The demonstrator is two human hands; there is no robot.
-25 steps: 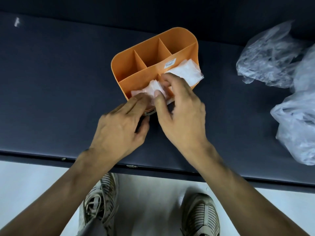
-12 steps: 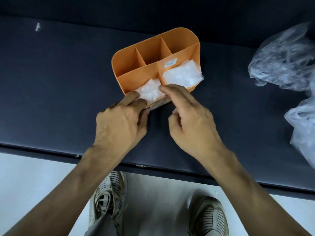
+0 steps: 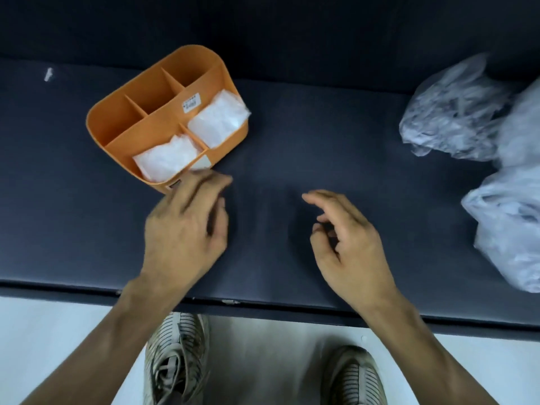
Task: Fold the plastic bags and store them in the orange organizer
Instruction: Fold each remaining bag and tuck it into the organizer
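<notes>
dark tabletop (image 3: pixel 292 135), orange organizer (image 3: pixel 117 127), pale floor (image 3: pixel 263 361)

On the bench (image 3: pixel 292 135), the organizer (image 3: pixel 117 124) stands at the left with two folded bags (image 3: pixel 166 160) in its near compartments; loose bags (image 3: pixel 455 112) lie far right.

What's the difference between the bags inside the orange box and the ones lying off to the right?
The bags in the orange organizer are folded: one flat packet in the near-left compartment, another in the near-right. The loose bags on the table are crumpled, puffy and unfolded. The folded ones look white and compact; the loose ones look bigger and see-through. All seem to be thin plastic, and neither hand touches any.
</notes>
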